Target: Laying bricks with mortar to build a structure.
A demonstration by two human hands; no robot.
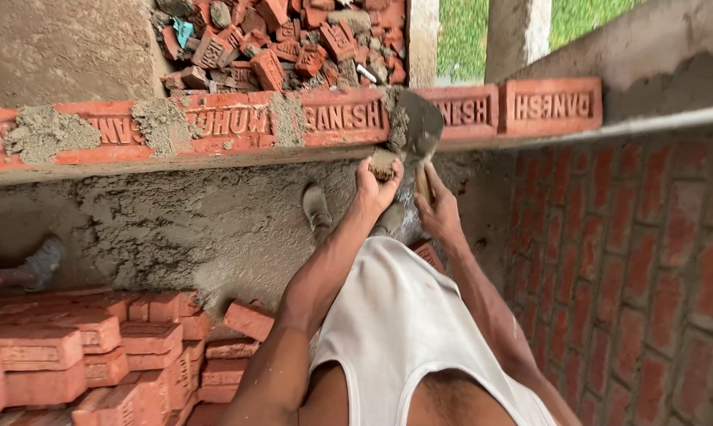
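My right hand [438, 207] grips the wooden handle of a steel trowel [419, 125], whose blade rests against the top course of red bricks [343, 117]. My left hand [377, 184] is just left of it, fingers curled around a lump of grey mortar [383, 164] below the brick edge. Mortar fills the joint beside the blade, and more grey mortar patches [50, 132] sit along the brick tops further left. My white vest and both forearms fill the lower middle of the view.
A brick wall [632, 260] runs down the right. Stacked red bricks [88, 355] lie at lower left. Broken brick rubble [285, 39] is piled beyond the wall. A grey shoe [44, 259] of another person shows at left. My feet [317, 209] stand on mortar-smeared ground.
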